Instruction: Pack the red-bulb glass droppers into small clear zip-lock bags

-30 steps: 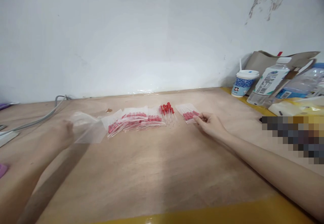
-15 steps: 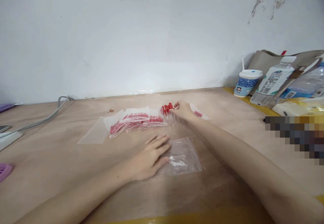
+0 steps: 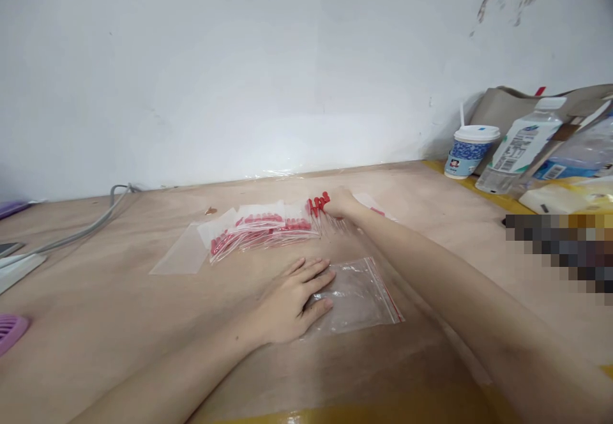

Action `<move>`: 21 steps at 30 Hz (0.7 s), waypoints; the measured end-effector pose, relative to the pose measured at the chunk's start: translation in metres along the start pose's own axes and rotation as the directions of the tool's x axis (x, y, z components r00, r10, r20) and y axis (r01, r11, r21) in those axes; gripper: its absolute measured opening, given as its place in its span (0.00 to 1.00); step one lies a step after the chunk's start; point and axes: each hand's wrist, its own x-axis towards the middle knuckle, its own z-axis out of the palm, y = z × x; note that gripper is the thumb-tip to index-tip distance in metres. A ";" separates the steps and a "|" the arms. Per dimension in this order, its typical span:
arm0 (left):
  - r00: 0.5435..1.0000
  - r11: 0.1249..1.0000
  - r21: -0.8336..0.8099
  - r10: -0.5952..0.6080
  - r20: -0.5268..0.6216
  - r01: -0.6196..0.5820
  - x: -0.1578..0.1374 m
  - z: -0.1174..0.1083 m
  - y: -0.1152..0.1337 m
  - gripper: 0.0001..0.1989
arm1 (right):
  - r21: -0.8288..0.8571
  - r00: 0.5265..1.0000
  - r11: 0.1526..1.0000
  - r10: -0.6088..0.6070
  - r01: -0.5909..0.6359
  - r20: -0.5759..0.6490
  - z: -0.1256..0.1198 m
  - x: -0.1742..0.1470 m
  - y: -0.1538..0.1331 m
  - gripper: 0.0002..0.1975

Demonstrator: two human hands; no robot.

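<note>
My left hand (image 3: pixel 294 299) lies flat with fingers spread, over the left end of a clear zip bag (image 3: pixel 359 296) with a red line along its right edge. Farther off, my right hand (image 3: pixel 341 204) is curled at a small cluster of red-topped droppers (image 3: pixel 317 205) with thin clear stems. It seems to pinch one, though its fingertips are mostly hidden. Left of that cluster, several small zip bags (image 3: pixel 261 227) holding red-topped pieces lie overlapped in a row. Another small bag (image 3: pixel 378 208) with red inside is partly behind my right wrist.
A translucent sheet (image 3: pixel 179 255) lies left of the bag row. Grey cable (image 3: pixel 90 223) runs along the left side. On the right stand a paper cup (image 3: pixel 472 152) with a straw, a plastic bottle (image 3: pixel 522 146) and a grey-brown bag (image 3: pixel 498 105). A purple slotted object (image 3: pixel 12 333) is at the left edge.
My right hand has turned, hiding its fingertips, and the red tops near it have shifted and tilted. My left hand still rests on the zip bag; the view has moved slightly.
</note>
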 end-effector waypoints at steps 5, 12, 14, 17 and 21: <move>1.000 1.000 -0.017 0.010 -0.008 -0.010 0.004 0.001 -0.005 0.24 | 0.199 0.997 0.978 0.065 -0.070 0.031 -0.028 -0.040 0.024 0.24; 0.998 0.990 -0.140 0.008 -0.069 -0.018 0.007 -0.003 -0.009 0.21 | 0.746 0.980 0.652 0.201 -0.139 0.007 -0.038 -0.117 0.079 0.40; 0.994 0.983 -0.179 0.033 -0.108 -0.052 0.004 -0.004 -0.008 0.20 | 0.779 0.970 0.616 0.240 -0.114 -0.048 -0.033 -0.128 0.087 0.41; 0.989 0.978 -0.184 0.075 -0.130 -0.099 0.000 -0.001 -0.007 0.19 | 0.806 0.969 0.590 0.227 -0.054 -0.101 -0.023 -0.135 0.090 0.42; 0.994 0.986 -0.144 0.077 -0.077 -0.087 -0.002 0.003 -0.007 0.22 | 0.815 0.970 0.579 0.202 -0.007 -0.135 -0.015 -0.134 0.087 0.43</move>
